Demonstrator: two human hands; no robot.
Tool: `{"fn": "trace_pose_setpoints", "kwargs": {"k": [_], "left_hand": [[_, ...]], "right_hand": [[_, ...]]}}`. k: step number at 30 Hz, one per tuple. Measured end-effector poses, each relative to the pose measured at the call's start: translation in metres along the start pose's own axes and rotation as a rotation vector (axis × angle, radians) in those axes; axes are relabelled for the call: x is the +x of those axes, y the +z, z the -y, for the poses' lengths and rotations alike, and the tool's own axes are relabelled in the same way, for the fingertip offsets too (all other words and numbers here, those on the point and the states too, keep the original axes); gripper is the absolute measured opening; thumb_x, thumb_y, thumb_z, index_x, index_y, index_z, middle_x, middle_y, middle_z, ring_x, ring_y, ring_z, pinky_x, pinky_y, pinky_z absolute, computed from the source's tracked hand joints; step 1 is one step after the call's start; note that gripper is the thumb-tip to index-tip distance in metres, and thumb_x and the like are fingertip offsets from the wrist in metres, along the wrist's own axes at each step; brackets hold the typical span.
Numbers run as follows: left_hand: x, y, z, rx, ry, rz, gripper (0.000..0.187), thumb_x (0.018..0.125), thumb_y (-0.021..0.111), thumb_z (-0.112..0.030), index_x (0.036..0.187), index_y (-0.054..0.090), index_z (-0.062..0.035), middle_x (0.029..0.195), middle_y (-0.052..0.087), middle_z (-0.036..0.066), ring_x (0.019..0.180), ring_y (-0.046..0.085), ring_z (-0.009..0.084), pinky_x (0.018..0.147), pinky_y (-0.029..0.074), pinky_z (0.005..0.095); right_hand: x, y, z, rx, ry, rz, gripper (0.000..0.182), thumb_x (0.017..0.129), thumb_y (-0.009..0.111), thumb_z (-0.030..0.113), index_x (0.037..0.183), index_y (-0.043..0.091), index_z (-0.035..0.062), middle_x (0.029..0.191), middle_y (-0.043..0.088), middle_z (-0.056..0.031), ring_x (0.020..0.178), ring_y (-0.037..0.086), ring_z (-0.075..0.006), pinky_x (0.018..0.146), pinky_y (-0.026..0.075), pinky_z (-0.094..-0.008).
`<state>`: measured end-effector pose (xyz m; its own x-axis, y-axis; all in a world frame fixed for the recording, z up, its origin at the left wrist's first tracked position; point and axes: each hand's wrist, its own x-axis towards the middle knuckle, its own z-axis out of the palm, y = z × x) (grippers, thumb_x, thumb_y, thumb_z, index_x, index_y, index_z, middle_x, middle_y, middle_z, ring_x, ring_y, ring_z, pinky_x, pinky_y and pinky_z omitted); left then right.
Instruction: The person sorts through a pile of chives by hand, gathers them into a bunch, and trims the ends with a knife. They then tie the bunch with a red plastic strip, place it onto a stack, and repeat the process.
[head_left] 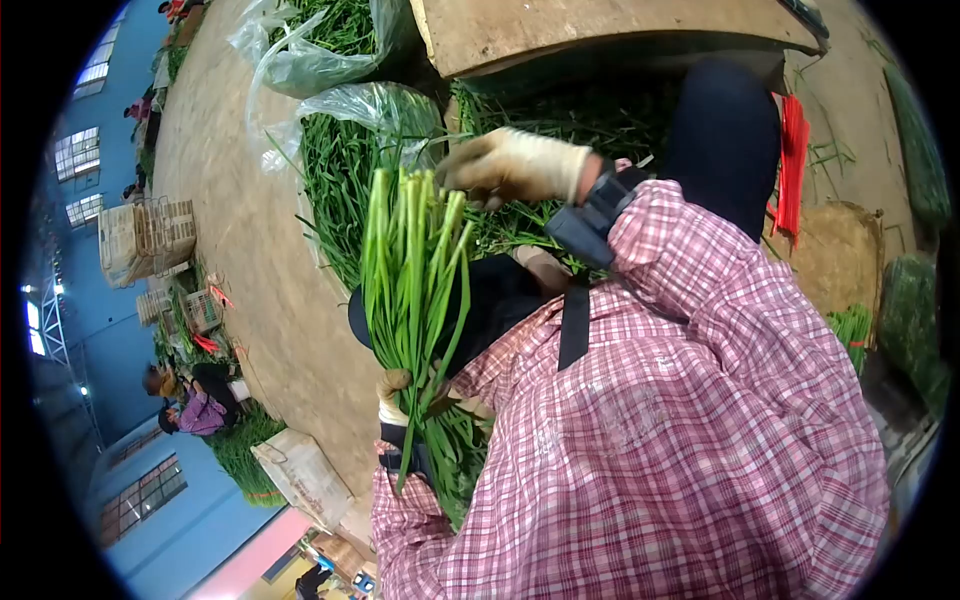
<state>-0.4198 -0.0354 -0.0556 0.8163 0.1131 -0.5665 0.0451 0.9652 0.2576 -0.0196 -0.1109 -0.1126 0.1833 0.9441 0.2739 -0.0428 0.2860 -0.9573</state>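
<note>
My left hand (393,392), in a pale glove, is wrapped round the lower, leafy part of a bunch of long green stalks (415,260). The pale cut ends of the bunch point to the top of the view, and its thin leaves hang over my left wrist. Beside those cut ends is my right hand (510,168), in a stained white glove, its fingers bent and smeared by motion. Behind the bunch lies a heap of loose greens (335,185), partly under clear plastic (375,105).
A worn board (600,35) stands at the top. Red strips (792,165) hang beside my knee (725,140). Another plastic bag (320,65) holds greens. Across the floor (260,220) are stacked crates (148,240), a white sack (300,475) and a seated person (200,412).
</note>
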Motion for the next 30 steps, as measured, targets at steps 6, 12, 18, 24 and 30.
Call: {"fn": "trace_pose_setpoints", "kwargs": {"k": [6,12,18,24,30], "left_hand": [[0.023,-0.007,0.01,-0.028,0.056,0.349,0.04,0.076,0.065,-0.04,0.091,0.06,-0.0032,0.056,0.051,-0.002,0.035,0.039,0.0104,0.037,0.031,0.0253],[0.021,0.005,0.014,-0.059,0.087,0.252,0.04,0.075,0.066,-0.042,0.088,0.061,-0.0044,0.054,0.048,-0.004,0.034,0.036,0.0096,0.037,0.028,0.0253],[0.013,0.021,0.003,0.123,0.045,0.107,0.047,0.071,0.07,-0.037,0.102,0.06,-0.0031,0.071,0.059,0.006,0.042,0.046,0.0155,0.041,0.035,0.0285],[0.01,0.036,0.004,0.053,0.105,-0.046,0.054,0.069,0.068,-0.022,0.116,0.057,0.0015,0.09,0.066,0.017,0.074,0.064,0.0263,0.066,0.055,0.0337],[-0.002,0.023,-0.007,0.39,0.074,-0.419,0.051,0.07,0.068,-0.019,0.116,0.058,0.0028,0.093,0.067,0.016,0.068,0.062,0.0275,0.062,0.052,0.0363]], "right_hand": [[0.01,-0.024,0.024,0.415,0.352,-0.641,0.021,0.09,0.065,0.017,0.101,0.066,-0.0007,0.074,0.063,-0.0014,0.053,0.048,-0.0057,0.048,0.042,-0.0225],[-0.001,0.037,0.05,-0.021,0.329,0.186,0.047,0.082,0.073,0.037,0.108,0.067,-0.0023,0.088,0.07,-0.0122,0.077,0.065,-0.0198,0.073,0.052,-0.0319],[0.011,0.055,0.04,-0.439,0.244,0.052,0.031,0.076,0.066,0.02,0.098,0.067,-0.0021,0.088,0.07,-0.019,0.082,0.067,-0.0303,0.074,0.053,-0.038],[-0.004,0.035,0.019,0.583,0.373,-0.011,0.031,0.086,0.067,0.019,0.113,0.062,0.0045,0.101,0.066,-0.0034,0.091,0.064,-0.0134,0.075,0.051,-0.0275],[-0.006,0.059,-0.015,0.423,0.331,-0.082,0.038,0.078,0.074,0.02,0.109,0.065,-0.0009,0.083,0.068,-0.0062,0.076,0.061,-0.0116,0.068,0.051,-0.032]]}}
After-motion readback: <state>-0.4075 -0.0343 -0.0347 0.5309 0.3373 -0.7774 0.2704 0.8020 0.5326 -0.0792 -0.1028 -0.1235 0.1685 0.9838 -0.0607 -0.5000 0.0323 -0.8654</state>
